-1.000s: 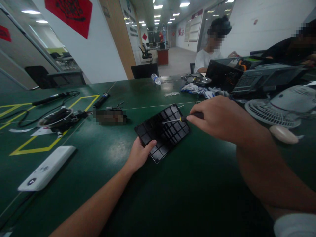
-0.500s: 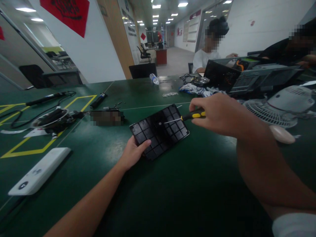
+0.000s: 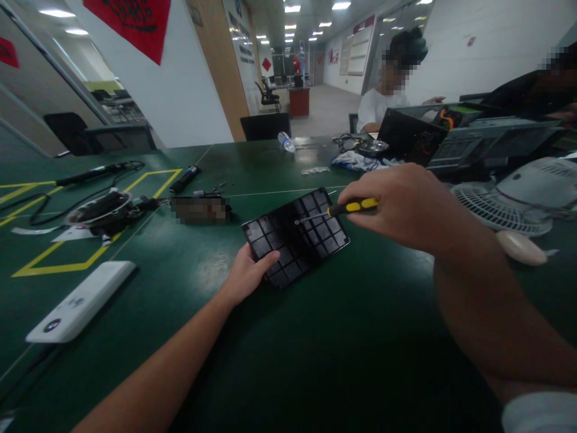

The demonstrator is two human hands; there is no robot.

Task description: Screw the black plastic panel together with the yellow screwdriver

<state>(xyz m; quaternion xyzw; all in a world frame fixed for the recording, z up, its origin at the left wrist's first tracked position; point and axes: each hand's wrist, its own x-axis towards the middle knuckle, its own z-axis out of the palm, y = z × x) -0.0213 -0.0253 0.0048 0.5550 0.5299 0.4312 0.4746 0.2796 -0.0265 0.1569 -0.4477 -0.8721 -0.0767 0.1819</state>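
Note:
My left hand (image 3: 247, 273) grips the lower left edge of a black plastic panel (image 3: 288, 258) with a grid of ribs, thumb on top. The panel is held tilted above the green table. In my right hand (image 3: 387, 204) is a screwdriver (image 3: 356, 205) with a black and yellow handle, its fingers wrapped round it. The thin shaft points left, and its tip is at a small round screw-like spot (image 3: 297, 222) near the panel's middle. Whether the tip sits inside that spot I cannot tell.
A white fan part with a grille (image 3: 500, 207) and a pale oval object (image 3: 522, 248) lie at right. A white elongated device (image 3: 81, 304), a coil of cables (image 3: 103, 210) and a black tube (image 3: 184, 179) are at left. Two people sit behind an opened computer case (image 3: 487, 144).
The whole view has shifted slightly to the right and up. The screwdriver handle has turned a little in my right hand; its tip stays at the panel's middle.

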